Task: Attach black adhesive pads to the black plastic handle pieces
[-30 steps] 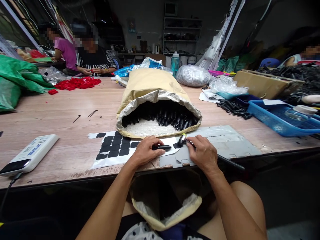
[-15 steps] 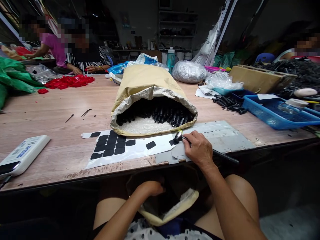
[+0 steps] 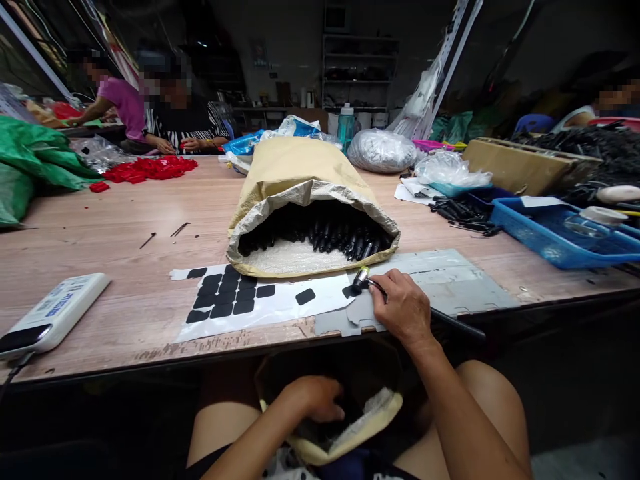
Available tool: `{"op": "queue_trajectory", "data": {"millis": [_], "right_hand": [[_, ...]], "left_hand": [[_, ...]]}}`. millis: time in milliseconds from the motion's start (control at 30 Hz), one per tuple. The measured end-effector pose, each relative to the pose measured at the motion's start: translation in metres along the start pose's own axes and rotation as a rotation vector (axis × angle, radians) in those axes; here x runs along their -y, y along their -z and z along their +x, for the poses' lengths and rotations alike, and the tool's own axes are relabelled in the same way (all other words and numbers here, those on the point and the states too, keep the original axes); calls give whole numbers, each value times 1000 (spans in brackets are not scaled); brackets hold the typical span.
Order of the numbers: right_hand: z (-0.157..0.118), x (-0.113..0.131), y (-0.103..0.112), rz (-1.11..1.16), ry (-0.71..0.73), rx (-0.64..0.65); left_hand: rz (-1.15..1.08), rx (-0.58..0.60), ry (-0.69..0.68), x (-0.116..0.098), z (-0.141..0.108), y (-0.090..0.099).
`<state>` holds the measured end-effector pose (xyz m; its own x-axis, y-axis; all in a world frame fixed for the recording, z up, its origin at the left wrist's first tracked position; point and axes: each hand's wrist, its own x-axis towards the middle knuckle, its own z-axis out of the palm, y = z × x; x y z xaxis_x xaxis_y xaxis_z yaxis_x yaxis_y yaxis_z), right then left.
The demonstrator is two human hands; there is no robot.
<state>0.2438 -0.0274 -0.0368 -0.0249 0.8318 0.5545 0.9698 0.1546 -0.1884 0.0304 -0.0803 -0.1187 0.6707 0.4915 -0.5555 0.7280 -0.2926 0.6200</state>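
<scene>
Along the front of the pale wood-grain bench lies a white sheet with rounded black patches, partly under a tan paper sack with slim black pieces inside. The person's right hand has its grip closed around a small black-handled hammer, whose metal head is at the sheet's right end. The left hand is inside a cream-rimmed second sack below the bench; whether its grip holds something cannot be told.

Perhaps a careless swing would bump the upper sack's mouth, because it is just beside the head. The handle's tail passes beyond the front edge, so the leg or forearm could knock it. The left hand, if rising, might catch on that edge. More open room is over the flat grey board, rightward.
</scene>
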Motion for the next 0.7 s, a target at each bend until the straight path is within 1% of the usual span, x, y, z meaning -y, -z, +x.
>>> {"op": "queue_trajectory", "data": {"millis": [33, 67, 100, 133, 167, 200, 233, 267, 300, 333, 367, 400, 433, 467, 500, 567, 633, 700], "right_hand": [[0, 0, 0, 2, 0, -3], [0, 0, 0, 3, -1, -5], [0, 0, -1, 4, -1, -6], [-1, 0, -1, 4, -3, -5], [-1, 0, -1, 3, -6, -3], [-1, 0, -1, 2, -10, -1], [-1, 0, 0, 2, -13, 3], [-1, 0, 0, 3, -17, 5], [-1, 0, 0, 4, -20, 8], [-1, 0, 0, 6, -21, 10], [0, 1, 0, 9, -23, 11], [0, 1, 0, 12, -24, 10], [0, 1, 0, 14, -24, 10], [1, 1, 0, 15, -25, 9], [1, 2, 0, 15, -26, 9], [1, 3, 1, 15, -26, 13], [1, 3, 1, 13, -29, 17], [1, 3, 1, 11, -30, 16]], "left_hand": [[46, 65, -19, -12, -13, 15], [39, 130, -81, -25, -27, 34], [-68, 201, -147, -36, -41, 55], [-209, 241, -213, -45, -53, 78], [-331, 218, -271, -51, -63, 103], [-395, 113, -306, -53, -70, 128], [-392, -54, -309, -50, -73, 152], [-345, -284, -280, -45, -72, 175], [-272, -580, -192, -36, -68, 196], [-164, -855, -27, -26, -62, 214], [-53, -1052, 176, -15, -54, 228], [31, -1182, 374, -5, -46, 240], [88, -1245, 548, 5, -37, 248], [111, -1259, 673, 12, -30, 253], [111, -1253, 746, 18, -25, 256], [91, -1242, 790, 24, -18, 255], [89, -1249, 797, 25, -17, 252], [71, -1243, 770, 23, -21, 249]]}}
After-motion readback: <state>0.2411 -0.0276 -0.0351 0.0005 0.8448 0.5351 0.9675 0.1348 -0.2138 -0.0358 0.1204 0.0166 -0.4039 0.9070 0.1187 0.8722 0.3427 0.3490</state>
